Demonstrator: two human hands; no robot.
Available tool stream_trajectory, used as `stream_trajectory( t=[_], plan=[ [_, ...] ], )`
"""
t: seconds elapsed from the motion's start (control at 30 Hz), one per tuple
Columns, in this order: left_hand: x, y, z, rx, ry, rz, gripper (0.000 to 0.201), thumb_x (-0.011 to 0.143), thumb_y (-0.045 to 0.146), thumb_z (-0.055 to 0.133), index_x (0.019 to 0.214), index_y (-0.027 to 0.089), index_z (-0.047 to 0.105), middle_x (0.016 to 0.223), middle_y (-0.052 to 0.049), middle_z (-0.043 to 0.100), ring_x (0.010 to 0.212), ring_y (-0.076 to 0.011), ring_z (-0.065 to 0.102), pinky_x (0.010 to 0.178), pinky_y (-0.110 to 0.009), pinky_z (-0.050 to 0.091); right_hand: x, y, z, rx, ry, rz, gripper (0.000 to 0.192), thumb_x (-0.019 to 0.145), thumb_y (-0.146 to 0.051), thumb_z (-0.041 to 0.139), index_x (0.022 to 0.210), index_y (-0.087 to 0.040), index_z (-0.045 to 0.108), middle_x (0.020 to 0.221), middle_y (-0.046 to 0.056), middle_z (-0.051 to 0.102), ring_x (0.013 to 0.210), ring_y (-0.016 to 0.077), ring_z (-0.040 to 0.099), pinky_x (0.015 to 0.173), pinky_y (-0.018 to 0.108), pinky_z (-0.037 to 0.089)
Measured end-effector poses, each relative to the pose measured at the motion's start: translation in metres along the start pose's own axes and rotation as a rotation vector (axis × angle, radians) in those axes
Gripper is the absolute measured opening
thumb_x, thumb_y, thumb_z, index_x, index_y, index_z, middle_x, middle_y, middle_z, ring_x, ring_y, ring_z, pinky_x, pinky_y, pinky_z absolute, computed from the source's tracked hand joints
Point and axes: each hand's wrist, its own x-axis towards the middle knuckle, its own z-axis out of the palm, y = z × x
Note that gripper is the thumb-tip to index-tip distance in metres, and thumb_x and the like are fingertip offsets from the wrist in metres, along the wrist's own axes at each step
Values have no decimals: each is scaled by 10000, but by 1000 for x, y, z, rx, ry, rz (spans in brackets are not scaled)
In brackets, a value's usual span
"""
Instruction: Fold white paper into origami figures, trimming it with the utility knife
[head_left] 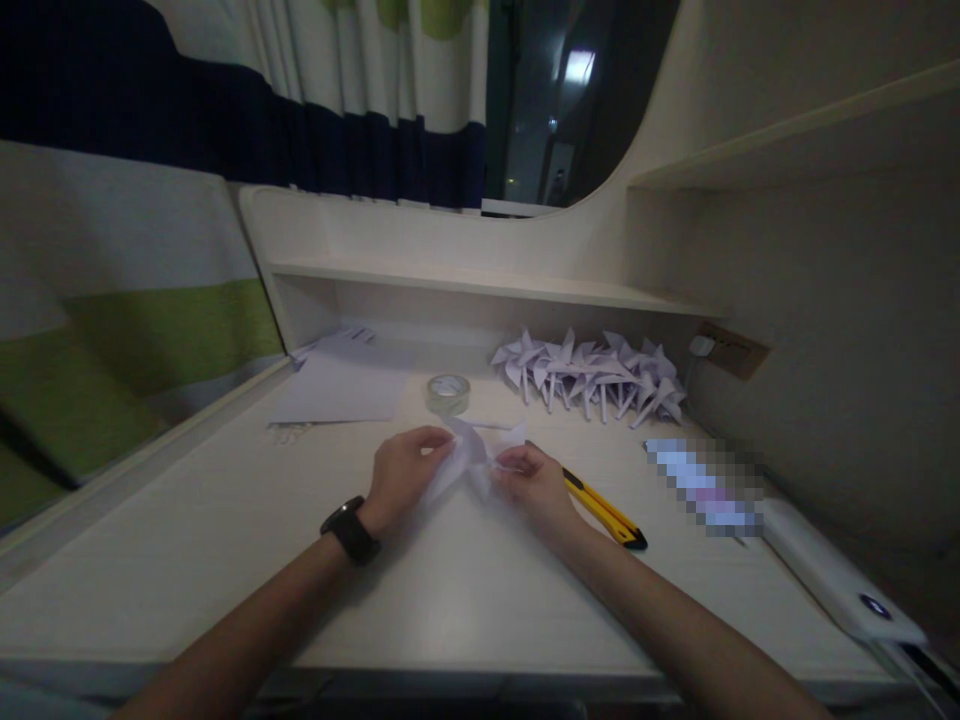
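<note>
Head view is showing the folded white paper piece (471,455) lying between both hands just above the tabletop (450,590), its long axis running nine to three o'clock, left hand (405,470) pinching one end, right hand (532,480) pinching the other.

Matt white paper pinwheel (480,455), smooth pale, seemingly laminate desk (465,590)

bare desk (450,590) up front; tape roll (448,393), pinwheel pile (592,375), yellow knife (604,508) beyond
</note>
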Motion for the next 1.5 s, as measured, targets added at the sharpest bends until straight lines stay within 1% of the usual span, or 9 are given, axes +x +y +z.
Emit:
stream_trajectory(
  t=[0.23, 0.5, 0.67, 0.77, 0.83, 0.9, 1.17, 1.33, 1.5],
  plan=[
    [7, 20, 6, -239, -133, -176, 251, 723, 295, 639, 928, 178, 726, 688, -36, 725, 390, -133, 572, 433, -247, 456, 2, 6, 0, 62, -4, -18, 382, 534, -325, 837, 811, -180, 616, 706, -26, 627, 424, 64, 480, 394, 202, 382],
    [0, 22, 27, -315, -114, -174, 197, 730, 295, 629, 829, 170, 744, 778, -65, 741, 638, -200, 684, 547, -270, 523, 4, 2, -5, 2, 34, -65, 341, 587, -308, 792, 850, -178, 619, 697, -19, 616, 388, 57, 457, 360, 201, 359],
    [-4, 20, 31, -276, -62, -124, 159, 733, 268, 626, 803, 188, 745, 817, -60, 746, 784, -226, 698, 710, -311, 534, 0, -9, -8, -405, -2, -117, 289, 692, -256, 672, 977, -207, 666, 810, 17, 644, 452, 95, 527, 405, 229, 413],
    [-6, 23, 33, -298, -62, -108, 144, 743, 236, 618, 806, 188, 739, 825, -54, 745, 785, -214, 697, 733, -312, 532, -4, -17, -12, -783, -42, -303, 282, 756, -197, 595, 1018, -244, 688, 875, 25, 695, 676, 158, 638, 634, 282, 502],
    [-7, 25, 34, -312, -53, -100, 136, 742, 210, 622, 814, 181, 734, 833, -57, 744, 781, -206, 697, 745, -312, 532, -5, -22, -15, -987, -59, -423, 278, 779, -174, 567, 1017, -245, 693, 929, 28, 715, 824, 186, 654, 781, 309, 488],
    [-8, 26, 36, -319, -40, -96, 130, 739, 188, 628, 821, 178, 728, 838, -58, 743, 780, -201, 696, 752, -314, 534, -5, -24, -17, -1135, -68, -493, 260, 802, -175, 548, 1011, -233, 690, 976, 32, 716, 875, 189, 653, 833, 302, 466],
    [-7, 17, 51, -490, -17, -45, 133, 732, 162, 656, 849, 182, 715, 859, -41, 738, 787, -177, 692, 781, -310, 547, -9, -23, -16, -1412, -50, -561, 166, 838, -224, 533, 946, -218, 658, 944, 37, 694, 833, 171, 640, 731, 238, 433],
    [-7, 14, 57, -536, 6, -65, 104, 736, 179, 664, 827, 167, 714, 846, -54, 736, 776, -182, 689, 779, -317, 548, -15, -28, -13, -1598, -19, -592, 209, 899, -274, 449, 983, -226, 634, 994, 47, 664, 759, 165, 626, 593, 230, 378],
    [-7, 16, 58, -576, 1, -88, 115, 736, 164, 657, 839, 164, 708, 864, -58, 736, 794, -183, 687, 791, -320, 547, -16, -29, -11, -1691, -39, -568, 272, 915, -294, 410, 1082, -242, 619, 1038, 68, 644, 788, 174, 622, 588, 235, 376]
  ],
)
